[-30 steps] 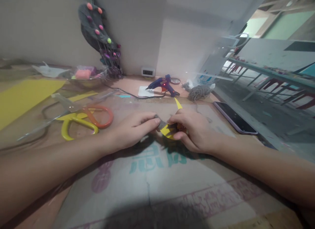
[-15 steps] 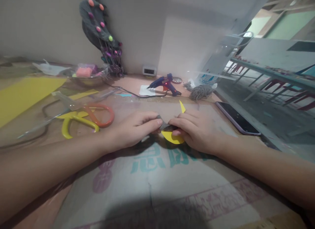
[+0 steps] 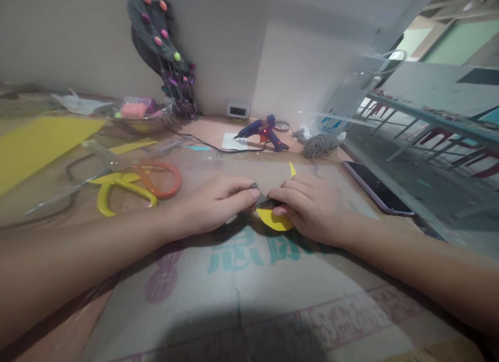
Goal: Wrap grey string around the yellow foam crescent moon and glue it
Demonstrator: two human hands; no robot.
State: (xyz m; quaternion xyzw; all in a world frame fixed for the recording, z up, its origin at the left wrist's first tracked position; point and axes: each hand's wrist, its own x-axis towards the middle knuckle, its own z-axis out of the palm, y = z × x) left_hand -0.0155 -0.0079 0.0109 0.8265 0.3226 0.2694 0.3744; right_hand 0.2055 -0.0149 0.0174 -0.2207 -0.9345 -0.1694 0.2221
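Observation:
My left hand (image 3: 222, 201) pinches one end of a small dark grey piece (image 3: 267, 202) between thumb and forefinger; whether it is yarn or cloth I cannot tell. My right hand (image 3: 314, 209) is closed round a yellow paper cutout (image 3: 275, 220) and the other end of the grey piece. Below the fingers the cutout shows a rounded edge, and a thin pointed tip sticks up behind the knuckles. Its middle is hidden by the hand. Both hands rest close together over a printed cardboard sheet (image 3: 234, 299).
Scissors (image 3: 159, 180) with orange and yellow handles lie left, near a yellow sheet (image 3: 42, 144). Behind are a blue glue gun (image 3: 259, 129), a small digital clock (image 3: 238, 110) and grey yarn (image 3: 319, 145). A phone (image 3: 378, 188) lies right. A grey moon decoration (image 3: 150, 35) hangs on the wall.
The view has shifted very slightly. Both hands keep the same grip on the grey piece and the yellow cutout, with hardly any movement.

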